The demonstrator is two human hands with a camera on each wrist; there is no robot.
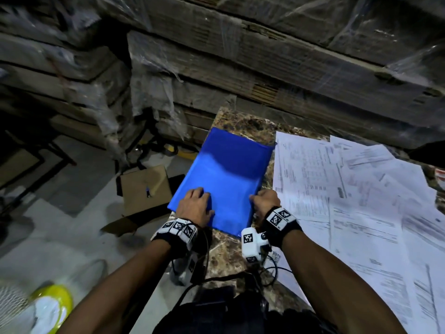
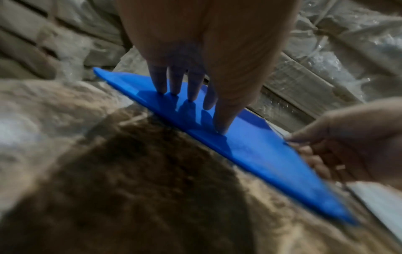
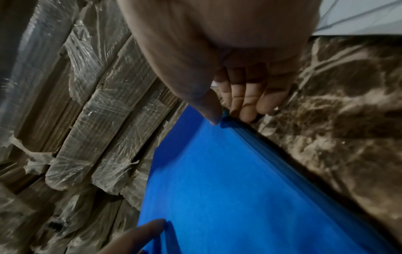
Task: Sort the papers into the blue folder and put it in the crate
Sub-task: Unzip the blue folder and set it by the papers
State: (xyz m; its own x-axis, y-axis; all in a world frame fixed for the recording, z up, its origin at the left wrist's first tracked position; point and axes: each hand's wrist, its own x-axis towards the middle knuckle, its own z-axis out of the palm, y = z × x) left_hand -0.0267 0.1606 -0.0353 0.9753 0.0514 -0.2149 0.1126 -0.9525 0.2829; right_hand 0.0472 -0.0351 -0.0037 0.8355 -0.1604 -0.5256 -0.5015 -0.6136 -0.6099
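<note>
Left hand presses blue folder | right hand pinches edge | folder closed

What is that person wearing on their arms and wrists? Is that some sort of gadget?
The arms are bare, with no sleeves or gloves. Each wrist carries a black band covered in white tiles printed with black square code patterns. A small white camera box, also bearing such a code, sits under the right wrist; another hangs under the left wrist band. Thin black cables trail back toward the body.
</note>
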